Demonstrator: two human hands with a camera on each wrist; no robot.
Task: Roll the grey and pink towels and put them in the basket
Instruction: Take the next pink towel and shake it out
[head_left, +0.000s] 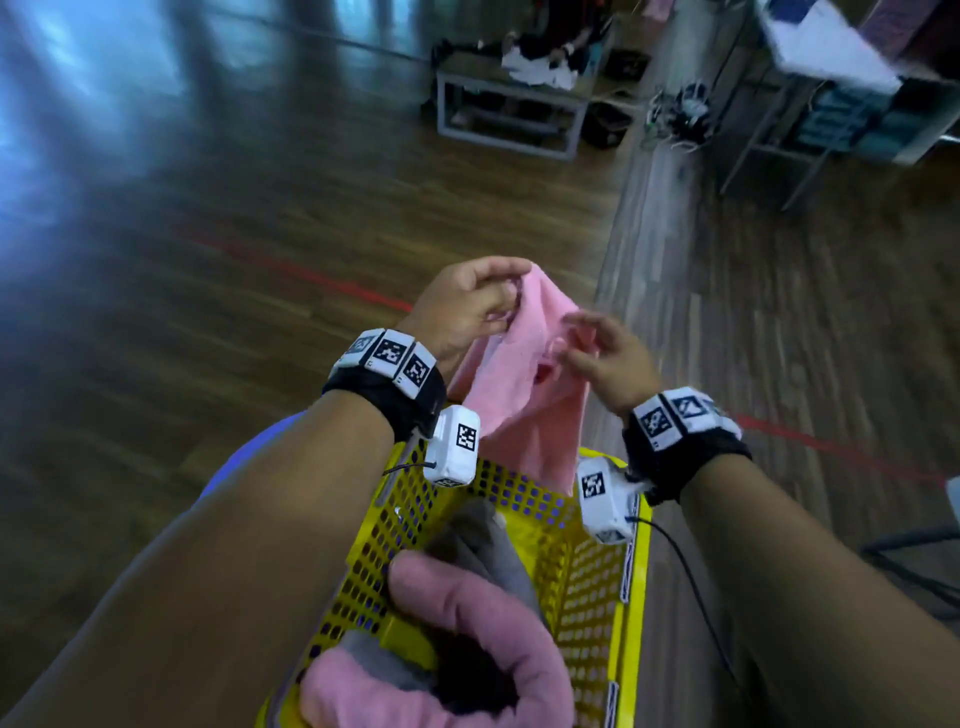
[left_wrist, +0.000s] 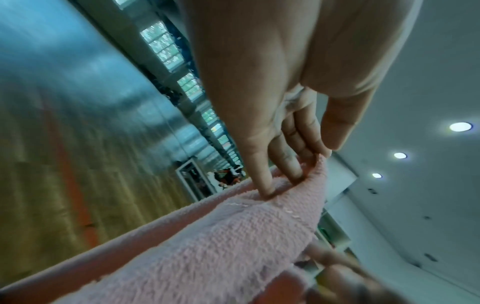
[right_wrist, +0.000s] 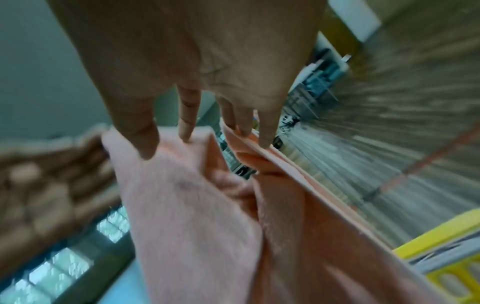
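A pink towel (head_left: 519, 379) hangs unrolled above the yellow perforated basket (head_left: 587, 582). My left hand (head_left: 467, 306) pinches its top edge at the left; the left wrist view shows the fingertips (left_wrist: 267, 191) dug into the pink towel (left_wrist: 221, 242). My right hand (head_left: 608, 353) grips the towel's edge at the right, fingers (right_wrist: 187, 131) curled onto the pink towel (right_wrist: 187, 216). Inside the basket lie a grey towel (head_left: 483, 545) and another pink towel (head_left: 467, 639), bunched at the near end.
The basket stands on a blue surface (head_left: 249, 457) over a wooden floor with a red line (head_left: 311, 275). A grey bench (head_left: 514, 109) with clothes and metal shelving (head_left: 831, 119) stand far back. The basket's yellow rim (right_wrist: 439, 236) shows at lower right of the right wrist view.
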